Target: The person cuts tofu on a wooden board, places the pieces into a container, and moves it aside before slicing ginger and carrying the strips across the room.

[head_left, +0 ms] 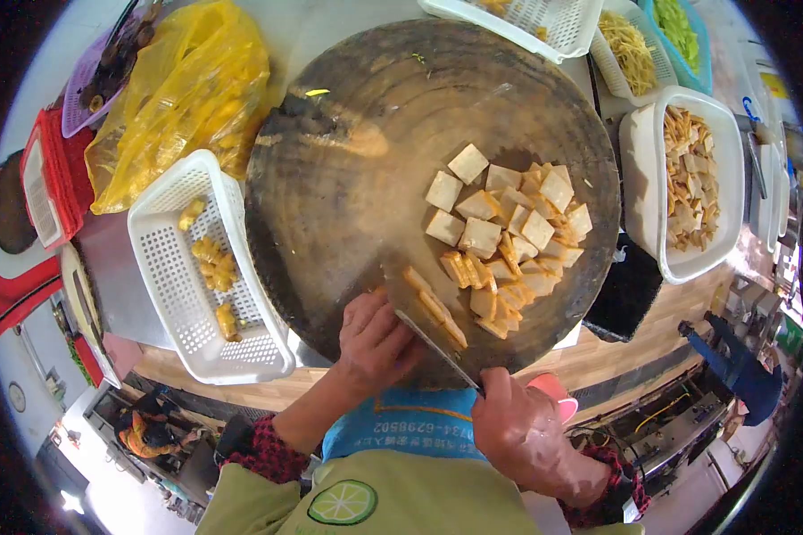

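My right hand (522, 428) is wrapped around the handle of a kitchen knife (446, 354), whose blade points up and left across the board. My left hand (376, 339) has its fingers curled down on the chopping board, close beside the blade. Whatever lies under those fingers is hidden. Thin tofu slices (437, 308) with browned edges lean in a row along the blade's other side. Just beyond them, a loose pile of cut tofu pieces (517, 232), pale with brown rims, covers the right part of the round wooden chopping board (357, 196).
Left of the board, a white basket (143, 218) holds ginger, with a yellow plastic bag (187, 89) behind it. A white tub (727, 169) of sliced tofu stands at right. Baskets of shredded food (632, 53) and green slices (678, 34) are behind. Other people (745, 379) are in the background.
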Motion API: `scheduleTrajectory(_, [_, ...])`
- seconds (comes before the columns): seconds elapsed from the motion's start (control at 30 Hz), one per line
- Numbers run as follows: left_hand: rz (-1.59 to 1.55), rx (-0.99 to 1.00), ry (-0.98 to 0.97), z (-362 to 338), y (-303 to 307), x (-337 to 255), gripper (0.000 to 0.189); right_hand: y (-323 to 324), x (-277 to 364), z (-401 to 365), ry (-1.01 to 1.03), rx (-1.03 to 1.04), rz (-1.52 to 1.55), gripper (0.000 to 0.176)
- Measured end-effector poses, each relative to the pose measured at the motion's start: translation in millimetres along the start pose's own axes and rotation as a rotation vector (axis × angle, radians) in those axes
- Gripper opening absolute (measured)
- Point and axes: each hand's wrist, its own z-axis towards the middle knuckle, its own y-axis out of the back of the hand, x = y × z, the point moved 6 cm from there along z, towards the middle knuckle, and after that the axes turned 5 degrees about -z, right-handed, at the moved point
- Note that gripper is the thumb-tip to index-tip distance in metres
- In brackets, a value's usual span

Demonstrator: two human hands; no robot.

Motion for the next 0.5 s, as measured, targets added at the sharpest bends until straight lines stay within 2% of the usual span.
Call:
scheduleTrajectory(0.23, [-0.050,-0.003,0.007,-9,-12,8,0.042,0,2,2,-0.024,0.042,-0.042,0.010])
scheduleTrajectory(0.3, [-0.170,0.112,0.223,-26,-33,26,0.042,7,6,4,0.040,-0.038,-0.097,0.011])
scheduleTrajectory(0.4, [-0.250,0.069,0.333,-23,-28,25,0.042,5,5,1,-0.036,0.062,-0.028,0.011])
scheduleTrajectory(0.5, [-0.279,0.069,0.350,-21,-29,26,0.041,2,5,4,-0.050,0.101,-0.053,0.012])
